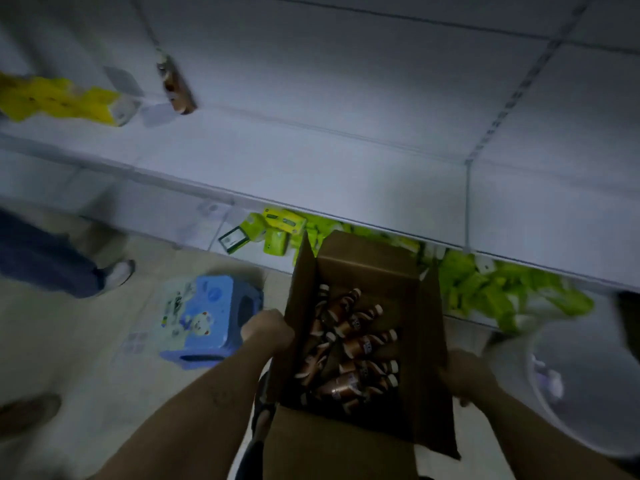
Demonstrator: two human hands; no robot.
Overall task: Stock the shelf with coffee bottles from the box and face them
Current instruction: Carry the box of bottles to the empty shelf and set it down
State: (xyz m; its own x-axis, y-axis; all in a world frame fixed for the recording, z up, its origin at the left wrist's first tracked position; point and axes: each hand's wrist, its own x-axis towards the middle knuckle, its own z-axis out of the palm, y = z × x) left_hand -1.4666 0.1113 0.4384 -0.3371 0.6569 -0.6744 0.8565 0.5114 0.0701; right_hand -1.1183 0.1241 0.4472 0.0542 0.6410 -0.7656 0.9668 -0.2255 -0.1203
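Observation:
An open brown cardboard box (426, 344) fills the lower middle of the view, its flaps standing up. Several brown coffee bottles (360, 344) with pale caps lie jumbled inside it. My left hand (268, 329) grips the box's left wall near the top edge. On the opposite side, my right hand (464, 375) holds the right wall from outside. The white shelf (311, 150) stretches across the view above the box. A few brown bottles (176, 86) stand in a row on it at the far left.
A blue plastic stool (204, 320) stands on the floor left of the box. Green packets (485, 285) crowd the lower shelf behind the box, yellow packs (59, 100) sit upper left. Another person's leg and shoe (114, 271) are at left. A white bucket (585, 382) is at right.

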